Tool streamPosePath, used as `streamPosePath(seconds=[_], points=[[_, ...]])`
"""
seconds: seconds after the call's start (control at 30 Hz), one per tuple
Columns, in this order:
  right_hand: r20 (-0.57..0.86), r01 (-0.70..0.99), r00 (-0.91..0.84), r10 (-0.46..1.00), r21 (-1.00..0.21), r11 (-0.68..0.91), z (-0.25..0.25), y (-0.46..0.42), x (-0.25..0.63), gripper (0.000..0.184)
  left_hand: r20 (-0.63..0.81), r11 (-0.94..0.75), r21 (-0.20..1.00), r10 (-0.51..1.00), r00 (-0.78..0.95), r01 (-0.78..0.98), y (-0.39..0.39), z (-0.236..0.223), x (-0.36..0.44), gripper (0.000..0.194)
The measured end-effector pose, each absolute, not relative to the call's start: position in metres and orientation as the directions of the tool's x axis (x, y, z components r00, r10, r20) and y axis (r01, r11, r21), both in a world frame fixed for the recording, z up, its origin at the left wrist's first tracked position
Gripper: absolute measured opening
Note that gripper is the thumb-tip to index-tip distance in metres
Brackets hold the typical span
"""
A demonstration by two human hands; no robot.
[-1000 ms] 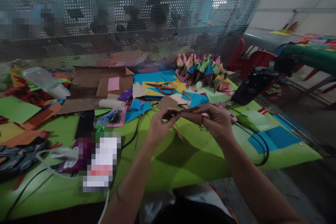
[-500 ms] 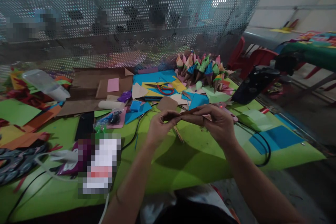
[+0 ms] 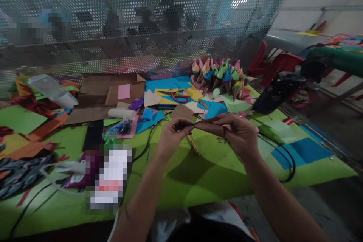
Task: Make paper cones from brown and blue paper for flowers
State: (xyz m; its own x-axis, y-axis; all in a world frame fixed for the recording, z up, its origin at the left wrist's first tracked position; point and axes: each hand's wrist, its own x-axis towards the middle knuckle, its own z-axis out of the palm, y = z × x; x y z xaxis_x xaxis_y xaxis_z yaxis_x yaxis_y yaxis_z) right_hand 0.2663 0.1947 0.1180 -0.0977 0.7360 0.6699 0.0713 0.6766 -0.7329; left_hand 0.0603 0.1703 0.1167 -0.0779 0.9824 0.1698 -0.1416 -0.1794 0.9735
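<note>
A small piece of brown paper [image 3: 210, 128], rolled into a narrow cone, is held level above the green table. Its pointed left end is pinched between the thumb and fingers of my left hand [image 3: 173, 138]. My right hand [image 3: 241, 134] grips the wider right end, thumb below and fingers above. Just beyond my hands lies a flat brown paper piece [image 3: 182, 112]. Thin sticks [image 3: 194, 146] rest on the table below the cone. Behind my right hand, partly hidden, a pinkish device with a red light [image 3: 241, 115] lies on the table.
Several finished paper cones [image 3: 217, 73] with coloured tops stand at the back right. Scissors [image 3: 180, 97] lie on yellow paper. Brown sheets [image 3: 93, 94], a phone [image 3: 93, 136] and a clear bottle [image 3: 51, 89] are at left. A black cable [image 3: 290, 168] curves at right.
My right hand has shifted very slightly to the right along the cone. The whole view has moved a little. Both hands keep hold of the brown paper cone.
</note>
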Motion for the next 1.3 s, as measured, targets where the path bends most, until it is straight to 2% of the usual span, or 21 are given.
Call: streamPosePath(seconds=[0.3,0.67,0.87,1.07,1.3], points=[[0.697,0.09,-0.091,0.712,-0.706,0.702,0.1167,0.1942,0.2664,0.021,0.187,-0.19,0.978,0.981,-0.042,-0.082,0.1691,0.1176,0.0603,0.026],[0.703,0.077,-0.151,0.695,-0.693,0.717,0.1176,0.1913,0.2649,0.016,0.141,-0.147,0.978,0.989,-0.051,-0.151,0.1704,0.115,0.0594,0.035],[0.745,0.16,-0.16,0.647,-0.628,0.762,0.1196,0.1899,0.2629,0.011,0.074,-0.046,0.979,0.988,0.135,-0.2,0.1682,0.1169,0.0617,0.043],[0.757,0.144,-0.215,0.617,-0.601,0.786,0.1199,0.1906,0.2619,0.013,-0.032,0.059,0.968,0.993,0.112,-0.245,0.1677,0.115,0.0621,0.03],[0.71,0.139,-0.22,0.669,-0.656,0.742,0.1199,0.1889,0.2616,0.015,-0.071,0.098,0.963,0.991,0.114,-0.25,0.1651,0.117,0.0606,0.016]])
